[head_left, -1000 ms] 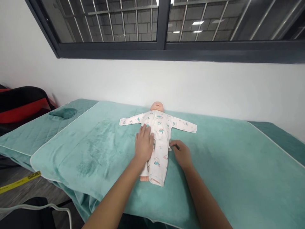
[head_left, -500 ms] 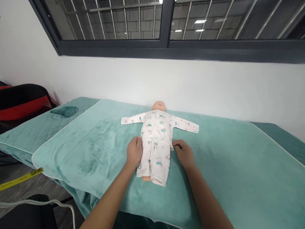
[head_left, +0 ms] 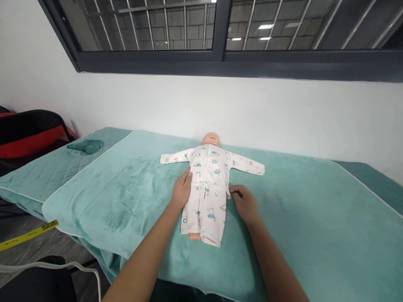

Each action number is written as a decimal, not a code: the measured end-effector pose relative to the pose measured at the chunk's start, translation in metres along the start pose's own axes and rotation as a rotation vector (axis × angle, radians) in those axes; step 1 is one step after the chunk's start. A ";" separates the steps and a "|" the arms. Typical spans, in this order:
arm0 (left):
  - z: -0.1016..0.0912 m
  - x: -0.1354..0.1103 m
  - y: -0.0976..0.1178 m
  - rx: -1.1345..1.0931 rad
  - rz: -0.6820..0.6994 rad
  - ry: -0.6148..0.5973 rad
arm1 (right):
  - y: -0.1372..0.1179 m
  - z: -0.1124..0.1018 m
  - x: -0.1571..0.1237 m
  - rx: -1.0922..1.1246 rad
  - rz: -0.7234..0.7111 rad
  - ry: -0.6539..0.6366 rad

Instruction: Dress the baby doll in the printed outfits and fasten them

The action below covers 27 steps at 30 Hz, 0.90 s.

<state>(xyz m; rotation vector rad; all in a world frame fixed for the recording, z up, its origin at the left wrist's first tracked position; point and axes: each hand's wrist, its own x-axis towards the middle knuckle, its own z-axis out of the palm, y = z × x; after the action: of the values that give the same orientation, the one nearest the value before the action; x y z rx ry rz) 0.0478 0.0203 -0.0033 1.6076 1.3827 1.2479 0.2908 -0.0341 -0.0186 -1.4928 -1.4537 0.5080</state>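
A baby doll [head_left: 210,139] lies on its back on the green bed cover, dressed in a white patterned baby shirt [head_left: 208,161] with both sleeves spread wide. Matching baby trousers [head_left: 214,214] cover its legs; toes show below one trouser leg. Against the doll's left-hand side in view, my left hand [head_left: 182,188] rests along the shirt with fingers stretched, some of them hidden. At the opposite lower edge, my right hand [head_left: 244,203] is closed, its fingertips pinching the shirt's hem corner.
The green cover [head_left: 315,218] spreads over a bed with a face hole [head_left: 85,147] at its left end. Behind it are a white wall and a dark window frame [head_left: 220,67]. A red and black chair [head_left: 34,138], yellow strip [head_left: 28,235] and pale cable [head_left: 75,265] are leftward.
My left hand has slid up along the doll's side toward the armpit, its fingers straighter. My right hand stays at the shirt's hem. The view has shifted slightly.
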 end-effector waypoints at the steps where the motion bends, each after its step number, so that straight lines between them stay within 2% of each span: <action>1: 0.000 0.000 -0.001 0.002 0.002 -0.004 | 0.000 0.000 0.000 -0.001 0.002 -0.003; 8: 0.001 -0.003 -0.001 0.008 0.019 0.039 | -0.001 -0.001 -0.001 -0.007 0.013 -0.006; 13: 0.000 -0.005 -0.003 0.122 -0.044 0.256 | 0.001 0.000 -0.001 0.009 0.031 0.029; 15: -0.001 -0.004 -0.005 0.154 -0.065 0.300 | 0.003 0.001 -0.001 0.025 0.035 0.046; 21: 0.000 -0.001 -0.008 0.162 -0.083 0.294 | 0.004 0.007 0.000 0.147 0.076 0.051; 27: 0.001 0.000 -0.005 0.176 -0.080 0.277 | -0.018 0.023 0.024 0.217 0.095 -0.001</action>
<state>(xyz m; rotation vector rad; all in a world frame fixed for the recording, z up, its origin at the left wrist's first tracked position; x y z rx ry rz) 0.0472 0.0210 -0.0081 1.5185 1.7539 1.3724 0.2664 -0.0075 -0.0066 -1.3926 -1.2886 0.7011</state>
